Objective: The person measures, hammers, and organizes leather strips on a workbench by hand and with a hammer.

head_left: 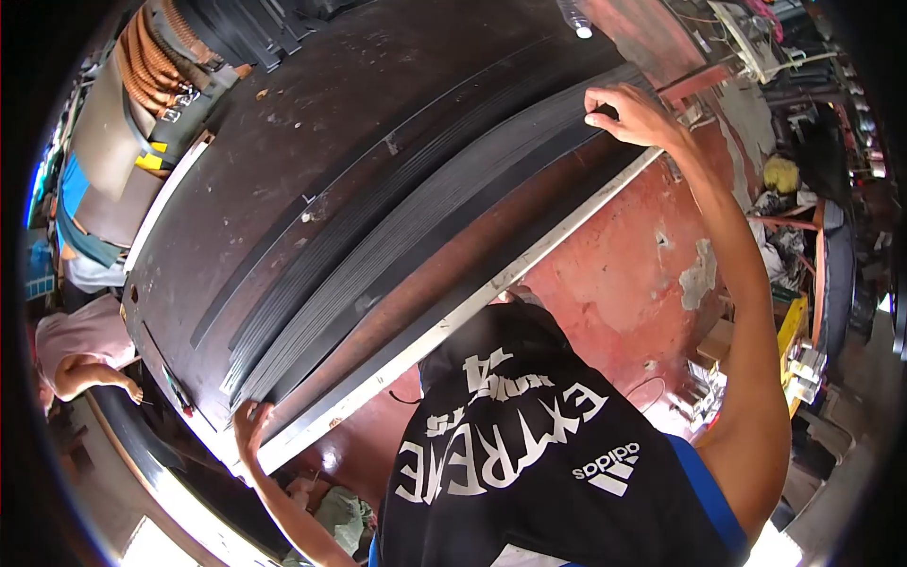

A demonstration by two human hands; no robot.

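Black strips (pixel 416 222), a long flat stack of them. Where do they lie?

— On a wide dark tabletop (pixel 312 113), running in one band from 7 o'clock to 1 o'clock, just inside its pale rim (pixel 453 317).

And the hands?

— One at each end. The right hand (pixel 631 113), at 1 o'clock, has its arm stretched far out. Its grip is pinched on the top edge of the stack, with the fingertips bent down onto it. The left hand (pixel 248 425), at 7 o'clock, curls its fingers at the near end. Whether that grip clasps the strips or only the rim, I cannot tell.

How far along does the work look?

— Well on, I would judge. The strips sit close and even, edge to edge, like pages of a shut book. One loose strip (pixel 255 269) lies apart on the tabletop towards 10 o'clock, not yet with the rest. The ends at 7 o'clock look slightly stepped rather than flush.

Any containers?

— Only a clear bottle (pixel 574 17) at 12 o'clock (what it holds is too small to see). Brown coiled belts (pixel 156 57) hang at 11 o'clock, held in nothing.

Anyone else?

— Another person (pixel 80 354) bends at 9 o'clock, well apart. The wearer's black printed shirt (pixel 529 444) fills 5 o'clock.
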